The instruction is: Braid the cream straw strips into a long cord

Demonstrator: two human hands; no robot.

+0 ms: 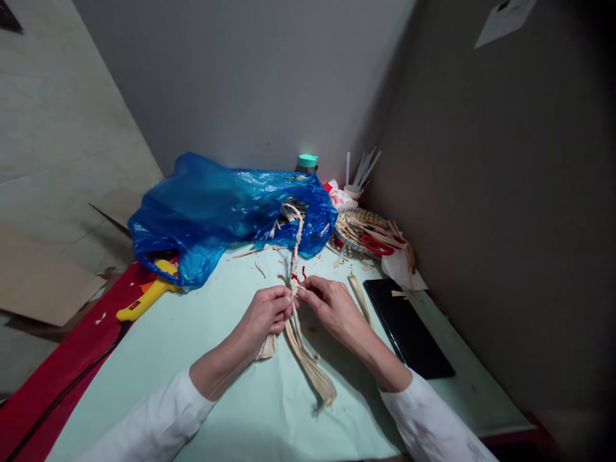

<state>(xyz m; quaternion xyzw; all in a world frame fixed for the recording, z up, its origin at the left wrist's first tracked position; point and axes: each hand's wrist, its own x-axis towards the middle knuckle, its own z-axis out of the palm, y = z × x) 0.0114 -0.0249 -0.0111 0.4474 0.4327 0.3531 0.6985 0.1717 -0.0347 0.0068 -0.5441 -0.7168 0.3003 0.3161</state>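
Your left hand (270, 309) grips the pale braid (296, 247) near its lower end; your right hand (332, 301) pinches a thin strand there. The braid, narrow and knobbly, runs to 12 o'clock and curls over by the blue bag (202, 199); red yarn (303, 272) shows near your hands, and loose strips (310, 369) trail to 5. Pale green covers the table (250, 410), with red cloth (74, 356) towards 8. A yellow tool (147, 300) lies at 9, a black tablet (409, 327) at 3, a basket (359, 221) at 2. Grey walls (269, 77) meet at 1.
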